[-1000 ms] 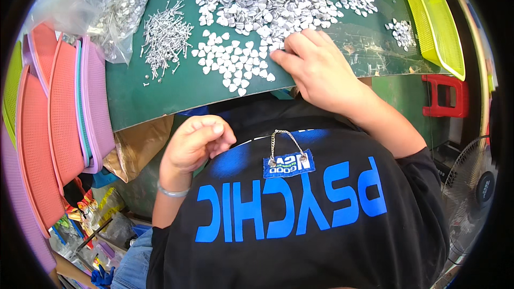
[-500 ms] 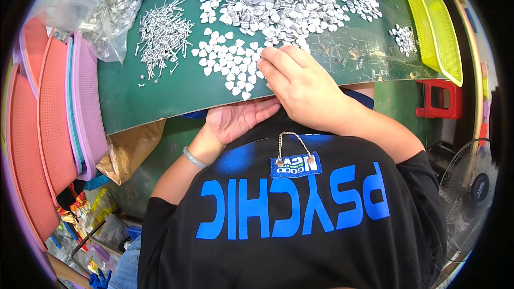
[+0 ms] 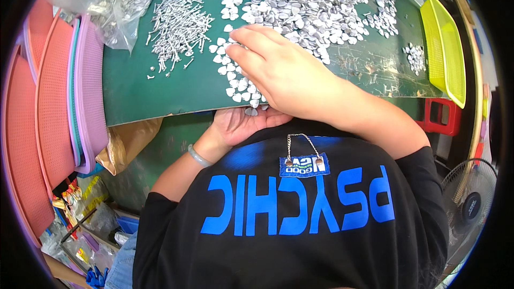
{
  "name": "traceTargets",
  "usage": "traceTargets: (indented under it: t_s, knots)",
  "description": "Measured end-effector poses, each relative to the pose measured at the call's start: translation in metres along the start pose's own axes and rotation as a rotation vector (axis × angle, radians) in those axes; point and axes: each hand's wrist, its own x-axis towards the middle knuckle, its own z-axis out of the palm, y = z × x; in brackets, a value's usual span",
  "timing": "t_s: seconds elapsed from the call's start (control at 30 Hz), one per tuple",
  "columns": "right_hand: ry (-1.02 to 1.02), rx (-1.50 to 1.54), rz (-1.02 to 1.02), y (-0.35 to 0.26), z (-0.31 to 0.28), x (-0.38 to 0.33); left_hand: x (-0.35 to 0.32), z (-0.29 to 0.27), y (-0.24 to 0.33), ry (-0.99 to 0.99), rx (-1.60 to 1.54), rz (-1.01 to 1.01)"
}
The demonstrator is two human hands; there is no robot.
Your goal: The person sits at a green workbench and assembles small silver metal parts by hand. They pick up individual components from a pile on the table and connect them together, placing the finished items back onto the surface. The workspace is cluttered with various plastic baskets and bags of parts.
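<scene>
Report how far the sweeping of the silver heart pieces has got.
Done: little that shows. In hand: the right hand rakes heart pieces toward the mat edge, where the cupped left hand waits; one piece sits at the edge. Left: the big pile.

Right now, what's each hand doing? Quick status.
Left hand: open, palm up, cupped at the mat's edge; contents cannot be told.
Right hand: open, flat on the small silver heart-shaped pieces, gripping nothing.

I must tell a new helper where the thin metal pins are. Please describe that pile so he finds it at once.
Start at the dark green table mat. The pile of thin silver metal pins lies on its far left part, beside the clear plastic bag. Unlike the flat silver heart-shaped pieces to its right, these are long, straight sticks.
</scene>
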Motion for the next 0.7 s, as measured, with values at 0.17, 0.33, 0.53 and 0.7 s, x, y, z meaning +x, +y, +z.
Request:
traceTargets:
  t_s: [0.17,0.33,0.53,0.7]
  knots:
    - [0.021,-0.029,-0.014,-0.002,0.019,0.021,-0.001,0.007,0.004,0.038,0.277,-0.025]
    - [-0.125,0.005,0.044,-0.005,0.02,0.013,0.003,-0.006,0.005,-0.13,-0.273,-0.128]
    - [-0.149,0.124,0.064,-0.014,0.01,-0.002,-0.005,-0.01,0.007,-0.108,-0.362,-0.129]
    - [-0.012,0.043,-0.002,-0.011,0.023,0.007,-0.001,-0.009,0.005,-0.156,-0.157,-0.081]
